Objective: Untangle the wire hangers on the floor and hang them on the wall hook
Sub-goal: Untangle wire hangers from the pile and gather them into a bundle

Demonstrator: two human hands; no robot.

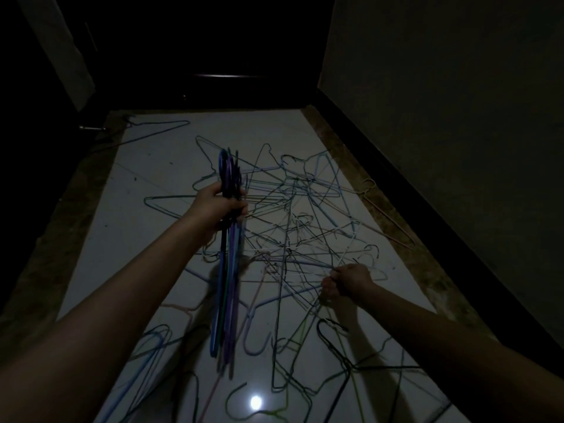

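Nearest the lens: two bare forearms reaching down over a pale tiled floor [146, 215], dim light, one lamp glare on the tile below both hands.

Left hand [218, 207]: fingers curled tight round a bundle of freed hangers [227, 257], blue and purple, stacked flat. Hooks stand above the fist; bodies hang below it, apparently clear of the floor. Judged reason: gathered by the necks so they stay aligned and do not re-snag.

Right hand [346, 282]: fingers pinched closed on thin wires at the near edge of the tangled pile [293, 221]. Which hanger it has cannot be told. The pile spreads beyond and left of this grip; loose hangers also lie nearer the body than either hand.

Room: dark baseboard [396, 178] and wall run close to the right of the right-hand grip, so pulling that way is cramped. Bare tile lies left of the left-hand grip. One lone hanger [158, 131] rests far beyond it. Wall hook not in view.
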